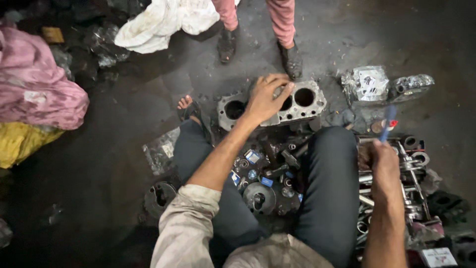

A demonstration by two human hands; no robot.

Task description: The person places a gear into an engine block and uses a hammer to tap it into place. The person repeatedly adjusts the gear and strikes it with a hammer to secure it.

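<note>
The left hand (265, 99) is stretched forward and laid palm-down on the engine block (272, 105), fingers spread and curled over its top edge between the bores. The block is set on the dark floor (109, 164) just ahead of the knees. The right hand (384, 166) is raised at the right, closed around a blue pen-like tool (388, 122). Small metal parts (265, 181) are scattered between the legs, and a crankshaft (414, 183) is lying beside the right knee. Another person's feet (260, 52) are planted just behind the block.
</note>
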